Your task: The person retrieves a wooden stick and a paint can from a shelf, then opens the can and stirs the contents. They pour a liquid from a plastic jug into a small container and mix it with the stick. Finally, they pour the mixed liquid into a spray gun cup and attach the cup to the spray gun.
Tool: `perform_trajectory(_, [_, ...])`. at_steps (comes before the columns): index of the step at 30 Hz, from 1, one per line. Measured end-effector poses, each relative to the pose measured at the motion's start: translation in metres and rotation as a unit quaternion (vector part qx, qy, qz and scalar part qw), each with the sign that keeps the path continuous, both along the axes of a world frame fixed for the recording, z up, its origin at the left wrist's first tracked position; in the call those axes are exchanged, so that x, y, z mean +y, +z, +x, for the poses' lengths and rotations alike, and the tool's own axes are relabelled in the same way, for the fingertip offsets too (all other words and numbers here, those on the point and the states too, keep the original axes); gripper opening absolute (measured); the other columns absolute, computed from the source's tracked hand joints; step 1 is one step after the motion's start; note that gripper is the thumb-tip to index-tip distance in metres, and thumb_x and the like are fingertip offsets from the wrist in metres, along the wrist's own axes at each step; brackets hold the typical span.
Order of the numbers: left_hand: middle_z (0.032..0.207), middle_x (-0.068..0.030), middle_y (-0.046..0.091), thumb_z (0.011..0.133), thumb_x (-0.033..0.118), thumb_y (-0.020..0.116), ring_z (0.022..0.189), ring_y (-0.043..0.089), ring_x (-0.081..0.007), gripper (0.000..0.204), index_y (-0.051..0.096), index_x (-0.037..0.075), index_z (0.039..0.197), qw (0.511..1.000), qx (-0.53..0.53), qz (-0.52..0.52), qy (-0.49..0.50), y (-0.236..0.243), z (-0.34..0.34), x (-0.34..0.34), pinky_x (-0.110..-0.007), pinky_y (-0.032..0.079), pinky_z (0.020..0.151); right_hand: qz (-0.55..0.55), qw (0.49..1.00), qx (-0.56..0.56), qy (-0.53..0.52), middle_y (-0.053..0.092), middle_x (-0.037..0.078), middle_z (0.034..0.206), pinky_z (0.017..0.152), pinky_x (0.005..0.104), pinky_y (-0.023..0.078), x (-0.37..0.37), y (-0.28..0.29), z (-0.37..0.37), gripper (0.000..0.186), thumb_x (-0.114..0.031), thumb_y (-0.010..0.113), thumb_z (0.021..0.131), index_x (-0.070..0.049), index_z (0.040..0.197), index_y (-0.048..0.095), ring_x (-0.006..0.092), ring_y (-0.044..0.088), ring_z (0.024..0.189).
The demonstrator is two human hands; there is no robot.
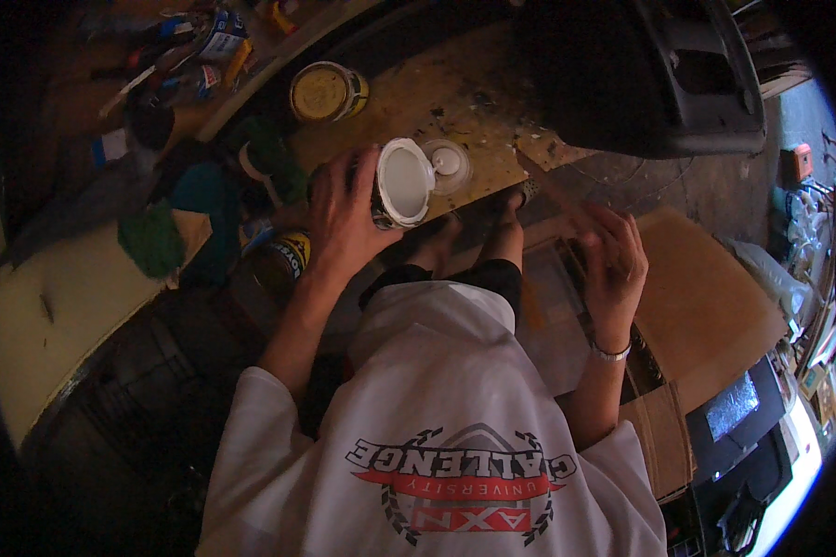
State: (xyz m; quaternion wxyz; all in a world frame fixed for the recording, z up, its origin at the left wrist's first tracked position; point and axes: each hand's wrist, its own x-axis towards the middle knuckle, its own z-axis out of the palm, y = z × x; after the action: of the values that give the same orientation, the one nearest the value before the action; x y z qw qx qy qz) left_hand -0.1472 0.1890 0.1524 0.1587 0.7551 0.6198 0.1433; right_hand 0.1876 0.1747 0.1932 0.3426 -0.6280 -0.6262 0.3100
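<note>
My left hand [346, 206] grips an open can [404, 183] with pale white contents, tilted beside a clear shallow cup [447, 163] on the stained wooden bench [464, 102]. A small amount of white material sits in the cup. My right hand [612, 262] is closed on a thin, light brown stick [553, 190], raised to the right of the cup and pointing toward the bench; its outline is slightly blurred.
A yellow-lidded can [320, 92] stands at the back. A black plastic object [641, 93] occupies the upper right, above cardboard sheets [701, 292]. Green cloths [149, 237] and cluttered shelves with tools and containers [195, 56] lie to the left.
</note>
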Motion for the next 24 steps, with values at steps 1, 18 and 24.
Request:
perform_trajectory(1, [0.138,-0.0194,0.049,0.049,0.016,0.097,0.127,0.050,-0.0415,0.115,0.041,0.010,0.150,1.000,-0.001,0.001,-0.006,0.000,0.000,0.000,-0.054,0.042,0.107,0.001,1.000,0.010,0.000,0.068,0.012,0.103,0.079,0.0333,0.052,0.000,0.002,-0.001,0.024,-0.004,0.071,0.092,-0.001,0.116,0.071,0.0255,0.066,0.090])
perform_trajectory(18, [0.136,-0.0202,0.049,0.050,0.017,0.097,0.125,0.052,-0.0415,0.118,0.039,0.009,0.152,0.999,-0.011,0.022,-0.026,0.002,-0.003,0.002,-0.056,0.042,0.106,0.043,0.994,0.095,0.022,0.073,0.014,0.107,0.079,0.0312,0.055,-0.002,0.002,-0.016,0.021,0.008,0.071,0.084,0.002,0.104,0.072,0.0230,0.070,0.090])
perform_trajectory(24, [0.136,-0.0200,0.050,0.050,0.016,0.097,0.124,0.052,-0.0413,0.115,0.041,0.009,0.151,0.999,-0.011,0.016,-0.027,0.005,-0.003,0.004,-0.055,0.042,0.106,0.043,0.997,0.011,0.069,0.074,0.016,0.109,0.079,0.0344,0.057,-0.002,0.012,-0.022,0.029,0.008,0.072,0.081,0.000,0.109,0.074,0.0281,0.072,0.092])
